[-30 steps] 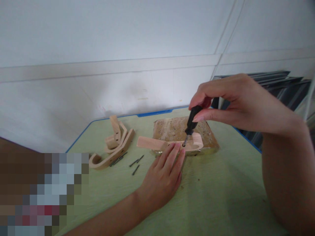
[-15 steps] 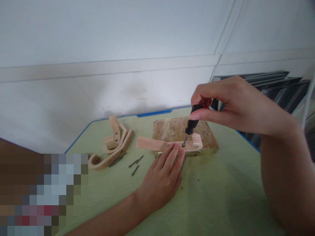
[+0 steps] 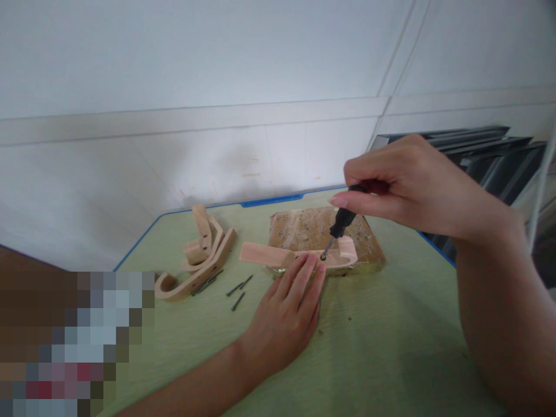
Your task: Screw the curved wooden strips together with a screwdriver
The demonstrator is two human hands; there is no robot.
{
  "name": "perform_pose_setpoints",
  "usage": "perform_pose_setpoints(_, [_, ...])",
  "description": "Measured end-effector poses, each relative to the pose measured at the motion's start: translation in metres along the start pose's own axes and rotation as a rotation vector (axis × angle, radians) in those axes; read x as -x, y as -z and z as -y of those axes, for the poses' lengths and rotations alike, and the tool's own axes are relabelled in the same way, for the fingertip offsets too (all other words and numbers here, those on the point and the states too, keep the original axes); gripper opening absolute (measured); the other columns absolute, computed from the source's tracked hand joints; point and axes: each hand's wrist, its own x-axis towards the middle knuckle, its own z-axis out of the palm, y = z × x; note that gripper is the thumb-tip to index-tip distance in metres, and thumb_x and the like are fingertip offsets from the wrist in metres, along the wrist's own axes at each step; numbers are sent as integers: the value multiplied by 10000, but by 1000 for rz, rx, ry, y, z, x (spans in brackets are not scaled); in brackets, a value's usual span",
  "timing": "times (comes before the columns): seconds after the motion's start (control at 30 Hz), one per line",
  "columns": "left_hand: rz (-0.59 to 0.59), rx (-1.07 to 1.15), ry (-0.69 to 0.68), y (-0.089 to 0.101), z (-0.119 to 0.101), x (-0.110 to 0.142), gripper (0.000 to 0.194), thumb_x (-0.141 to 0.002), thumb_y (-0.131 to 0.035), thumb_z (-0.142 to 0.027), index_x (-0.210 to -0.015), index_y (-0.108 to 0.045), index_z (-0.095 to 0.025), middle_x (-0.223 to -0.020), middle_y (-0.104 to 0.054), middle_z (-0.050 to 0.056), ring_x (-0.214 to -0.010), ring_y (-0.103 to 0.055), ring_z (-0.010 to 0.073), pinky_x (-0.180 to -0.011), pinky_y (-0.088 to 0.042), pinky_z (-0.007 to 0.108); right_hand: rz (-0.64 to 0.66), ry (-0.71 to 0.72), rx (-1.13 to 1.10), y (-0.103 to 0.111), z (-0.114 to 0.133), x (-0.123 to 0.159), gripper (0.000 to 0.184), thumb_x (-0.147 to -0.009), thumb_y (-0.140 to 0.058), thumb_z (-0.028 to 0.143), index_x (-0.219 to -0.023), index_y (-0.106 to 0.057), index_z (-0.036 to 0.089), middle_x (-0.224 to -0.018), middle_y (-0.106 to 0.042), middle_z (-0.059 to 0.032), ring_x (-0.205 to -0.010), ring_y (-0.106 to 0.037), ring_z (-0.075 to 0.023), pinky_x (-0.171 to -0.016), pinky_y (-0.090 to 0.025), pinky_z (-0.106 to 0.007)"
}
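A pale wooden hook (image 3: pixel 271 253) lies across a brown block wrapped in clear tape (image 3: pixel 299 223), its curled end to the right. My left hand (image 3: pixel 289 307) rests on the hook's middle with fingers stretched out flat; its thumb is hidden. In my right hand (image 3: pixel 395 188) is the handle of a black screwdriver (image 3: pixel 343 220), gripped between thumb and curled fingers. The screwdriver leans, and its tip sits in a screw hole of the hook, just right of my left fingertips. A second hole shows left of those fingers.
More wooden hooks (image 3: pixel 217 255) lie at the left, with several dark screws (image 3: pixel 238 301) near them. The green table (image 3: pixel 382 347) has a blue edge and stands against a white wall (image 3: pixel 195 156). Dark flat panels (image 3: pixel 490 156) lean behind my right hand.
My right hand has turned and shifted slightly right, tilting the screwdriver handle further right while its tip stays at the hole. My left hand and the hook stay in place.
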Motion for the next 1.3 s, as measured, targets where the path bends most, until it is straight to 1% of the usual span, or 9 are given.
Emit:
perform_pose_setpoints(0.2, [-14,-15,-7,-1,0,0,525,-801,-458,-182,-1286,-314,-40,-1353,-306,191,-1279,-212,300,-991,-352,434,-11,-26,-12,-1,0,0,512,-798,-376,561,-489,-341,154,-456,-227,47,-432,-213,-54,-455,-154,-249])
perform_pose_setpoints(0.4, [-12,-10,-1,-1,0,1,516,-801,-454,-173,-1281,-320,-38,-1351,-308,189,-1279,-212,299,-991,-353,431,-22,-47,-12,0,3,-1,512,-824,-387,467,-431,-284,154,-450,-169,47,-418,-170,-55,-453,-139,-262])
perform_pose_setpoints(0.47, [-12,-10,4,-1,-1,0,510,-805,-444,-174,-1282,-319,-41,-1350,-314,186,-1280,-213,297,-986,-359,435,-25,-31,-12,-1,2,-1,497,-824,-393,464,-441,-331,155,-438,-210,48,-417,-199,-56,-451,-153,-261])
perform_pose_setpoints(0.57, [-9,-6,7,0,-1,-1,506,-810,-433,-175,-1285,-313,-47,-1351,-314,183,-1281,-212,298,-981,-361,445,-45,15,-40,-3,0,-2,419,-829,-413,444,-543,-493,149,-453,-352,41,-431,-296,-59,-457,-201,-247])
perform_pose_setpoints(0.67, [-7,-1,3,1,-1,-1,514,-805,-439,-172,-1287,-310,-45,-1357,-304,185,-1284,-203,300,-987,-353,444,-57,88,-122,-3,-1,-2,267,-828,-469,348,-733,-591,131,-613,-535,8,-548,-449,-78,-528,-300,-231])
perform_pose_setpoints(0.73, [-5,-1,2,0,-1,-1,520,-803,-442,-170,-1289,-308,-43,-1360,-298,186,-1285,-199,300,-990,-349,440,-33,131,-198,-1,0,-2,206,-823,-492,297,-817,-597,121,-751,-588,-20,-670,-510,-100,-603,-349,-230])
perform_pose_setpoints(0.97, [3,-18,-4,-2,1,2,530,-801,-452,-180,-1291,-309,-39,-1360,-297,185,-1282,-202,300,-995,-346,431,114,154,-375,9,1,4,231,-828,-465,188,-1023,-572,127,-983,-608,-44,-861,-558,-127,-719,-421,-225])
perform_pose_setpoints(1.13, [11,-23,-3,-1,1,1,533,-798,-461,-178,-1290,-313,-36,-1362,-292,187,-1282,-202,298,-1001,-341,424,117,132,-413,9,-2,7,261,-833,-456,189,-1062,-565,130,-1022,-614,-44,-912,-561,-133,-753,-431,-221])
perform_pose_setpoints(1.3, [11,-24,-11,0,1,1,539,-798,-467,-186,-1291,-312,-33,-1359,-291,189,-1279,-204,301,-1008,-332,421,110,152,-393,11,1,5,247,-830,-469,199,-1039,-583,131,-987,-630,-35,-862,-573,-116,-713,-433,-207])
